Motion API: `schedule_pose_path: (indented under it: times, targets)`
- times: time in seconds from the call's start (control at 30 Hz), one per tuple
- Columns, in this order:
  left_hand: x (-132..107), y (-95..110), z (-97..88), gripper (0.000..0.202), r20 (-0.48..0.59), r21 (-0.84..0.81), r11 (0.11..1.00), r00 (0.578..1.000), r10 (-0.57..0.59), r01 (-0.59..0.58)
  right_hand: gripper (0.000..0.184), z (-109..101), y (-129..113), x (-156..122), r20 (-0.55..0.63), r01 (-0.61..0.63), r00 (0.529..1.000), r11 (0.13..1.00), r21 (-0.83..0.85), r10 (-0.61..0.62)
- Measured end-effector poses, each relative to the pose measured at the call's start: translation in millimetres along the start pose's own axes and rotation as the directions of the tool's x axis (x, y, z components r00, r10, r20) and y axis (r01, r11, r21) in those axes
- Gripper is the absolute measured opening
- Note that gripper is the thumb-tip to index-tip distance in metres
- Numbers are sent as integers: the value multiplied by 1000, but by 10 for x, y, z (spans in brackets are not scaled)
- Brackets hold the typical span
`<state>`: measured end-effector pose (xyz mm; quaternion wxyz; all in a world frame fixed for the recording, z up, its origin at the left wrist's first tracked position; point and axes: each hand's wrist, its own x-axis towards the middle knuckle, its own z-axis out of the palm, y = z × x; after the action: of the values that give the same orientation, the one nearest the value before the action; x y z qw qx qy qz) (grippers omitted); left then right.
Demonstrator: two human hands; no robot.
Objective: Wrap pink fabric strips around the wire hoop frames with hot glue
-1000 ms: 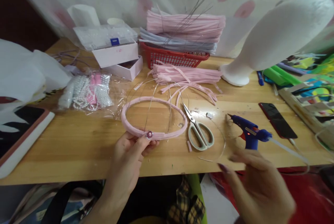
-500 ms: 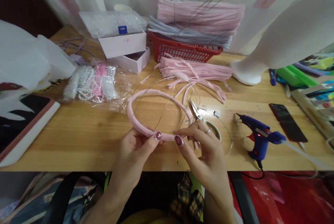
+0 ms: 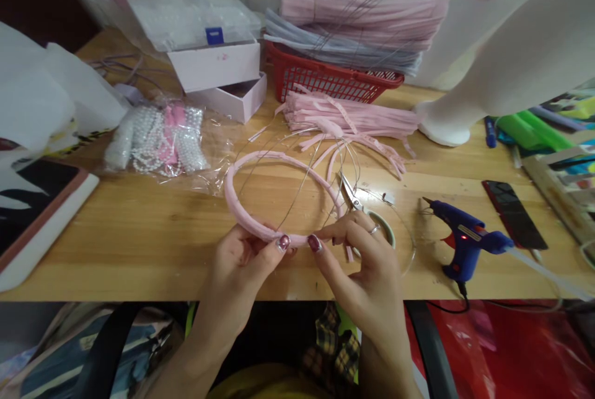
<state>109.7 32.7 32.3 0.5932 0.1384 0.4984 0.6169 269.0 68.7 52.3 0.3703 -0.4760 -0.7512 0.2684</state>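
Over the front of the surface (image 3: 153, 238), a pink padded ring (image 3: 231, 191) is pinched thumb-to-fingers by left hand (image 3: 242, 269) and right hand (image 3: 367, 269). Thin wires (image 3: 304, 179) could be snagged on scissors (image 3: 357, 204) if the ring is twisted.

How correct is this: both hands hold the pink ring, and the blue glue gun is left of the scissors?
One part is wrong: the head view shows the blue glue gun right of the scissors, not left. The left hand and right hand do hold the pink ring.
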Motion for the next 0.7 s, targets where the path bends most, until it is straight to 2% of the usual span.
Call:
schedule_pose_path:
  times: [0.43, 0.7]
  targets:
    - [-5, -24, 37, 17, 56, -55, 996, 996, 67, -64, 6, -11, 39, -52, 21, -27, 999, 997, 72, 26]
    - [32, -77, -28, 21, 59, -56, 998, 998, 38, -35, 9, -2, 40, -43, 19, -36, 999, 996, 84, 35]
